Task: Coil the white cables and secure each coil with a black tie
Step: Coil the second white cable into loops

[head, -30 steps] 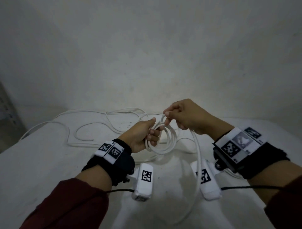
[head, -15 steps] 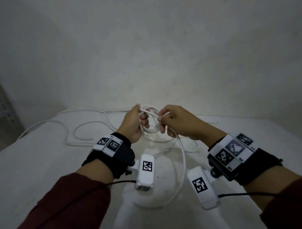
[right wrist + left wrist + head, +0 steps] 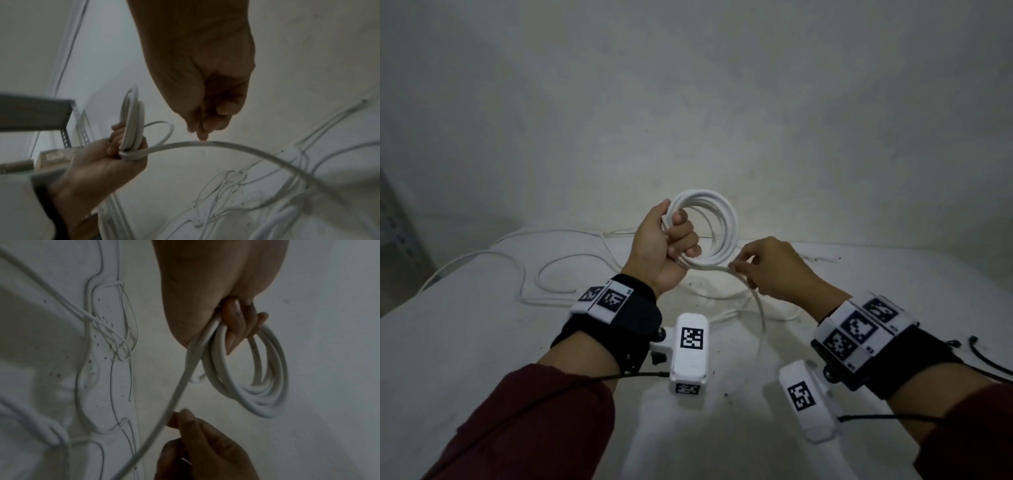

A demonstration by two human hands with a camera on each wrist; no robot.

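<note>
My left hand point(image 3: 678, 240) grips a coil of white cable point(image 3: 728, 233) and holds it upright above the table. From the coil's bottom a loose strand point(image 3: 758, 308) curves down toward the table. My right hand point(image 3: 739, 270) pinches this strand just right of the coil. In the left wrist view the coil point(image 3: 265, 402) hangs from my curled fingers point(image 3: 236, 324), and the right hand's thumb and forefinger point(image 3: 183, 418) close on the strand. In the right wrist view my fingertips point(image 3: 202, 136) meet the strand point(image 3: 236, 145). Thin black ties point(image 3: 986, 359) lie at the table's right.
More loose white cables point(image 3: 544, 274) sprawl over the white table point(image 3: 465, 342) behind and left of my hands, with a tangle point(image 3: 226, 186) under the right hand. A grey metal shelf point(image 3: 397, 246) stands at the far left. A bare wall rises behind the table.
My left hand has lifted the coil and turned it upright. My right hand has slid down and to the right along the loose strand, away from the coil.
</note>
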